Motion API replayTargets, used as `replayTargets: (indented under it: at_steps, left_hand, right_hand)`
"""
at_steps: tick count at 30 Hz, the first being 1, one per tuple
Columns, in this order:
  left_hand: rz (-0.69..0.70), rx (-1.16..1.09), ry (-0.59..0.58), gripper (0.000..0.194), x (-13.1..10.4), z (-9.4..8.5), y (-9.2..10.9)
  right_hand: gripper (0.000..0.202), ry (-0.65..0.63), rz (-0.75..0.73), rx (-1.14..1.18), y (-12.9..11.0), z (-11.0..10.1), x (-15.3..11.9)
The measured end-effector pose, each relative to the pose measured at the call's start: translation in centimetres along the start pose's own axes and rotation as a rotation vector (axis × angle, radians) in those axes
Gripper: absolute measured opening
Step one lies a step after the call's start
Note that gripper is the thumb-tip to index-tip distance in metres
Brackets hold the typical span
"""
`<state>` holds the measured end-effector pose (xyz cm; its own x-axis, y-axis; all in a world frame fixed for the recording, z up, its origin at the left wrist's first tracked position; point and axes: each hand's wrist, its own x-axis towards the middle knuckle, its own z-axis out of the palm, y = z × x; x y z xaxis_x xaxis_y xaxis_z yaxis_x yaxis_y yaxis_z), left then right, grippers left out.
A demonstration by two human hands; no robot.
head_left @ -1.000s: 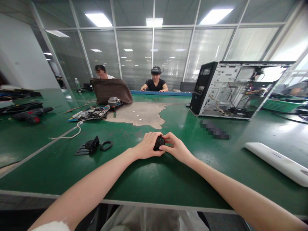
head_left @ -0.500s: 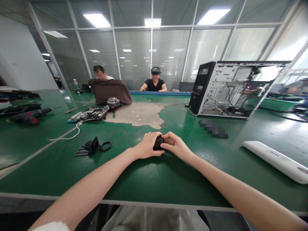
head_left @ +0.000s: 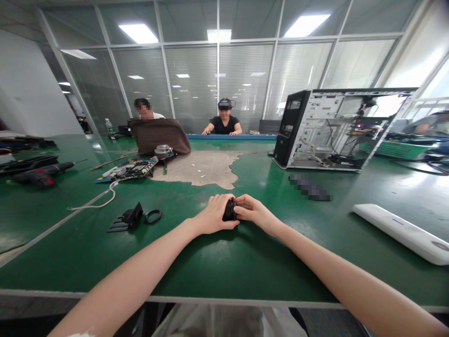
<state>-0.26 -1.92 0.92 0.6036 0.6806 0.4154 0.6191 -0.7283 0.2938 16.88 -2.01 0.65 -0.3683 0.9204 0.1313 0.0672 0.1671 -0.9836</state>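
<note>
Between my two hands, just above or on the green table, is a small rounded black part point(head_left: 229, 210); its exact kind I cannot make out. My left hand point(head_left: 214, 214) wraps round it from the left, thumb below and fingers over the top. From the right, the fingertips and thumb of my right hand point(head_left: 253, 211) pinch its right end. Much of the part is hidden by the fingers. Left of my left hand lie a black ring point(head_left: 153, 216) and a black bracket point(head_left: 129, 218) with a slotted base and a round collar.
An open computer case point(head_left: 291, 133) stands at the right, a white oblong device point(head_left: 400, 231) nearer me. Circuit boards point(head_left: 128, 169), a power drill point(head_left: 45, 174) and a brown cloth-covered object point(head_left: 157, 135) are on the left. Two people sit across the table point(head_left: 259, 271).
The view has shifted slightly. Both hands keep their hold on the black part, with hardly any change in their fingers. The ring and bracket lie where they were.
</note>
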Motion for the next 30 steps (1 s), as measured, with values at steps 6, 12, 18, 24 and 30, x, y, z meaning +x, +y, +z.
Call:
replayTargets:
  at_steps: [6,12,18,24,30]
  left_hand:
    - [-0.016,-0.012,-0.006,0.057,0.04,0.03,-0.05]
    - [-0.017,-0.020,0.003,0.057,0.10,0.13,-0.03]
    - [-0.007,-0.025,-0.001,0.057,0.10,0.10,0.00]
    - [-0.006,-0.020,-0.001,0.057,0.04,0.07,-0.01]
    - [-0.012,-0.033,-0.007,0.058,-0.02,0.00,0.14]
  right_hand:
    - [0.023,-0.098,-0.195,-0.090,-0.13,-0.49,-0.33]
    - [0.021,-0.029,-0.097,-0.072,0.15,-0.70,0.07]
    - [0.026,-0.090,-0.097,-0.092,0.39,-0.95,0.07]
    - [0.023,-0.146,-0.156,-0.094,-0.22,-0.97,-0.29]
    - [0.025,-0.074,-0.094,-0.111,0.15,-0.83,0.10]
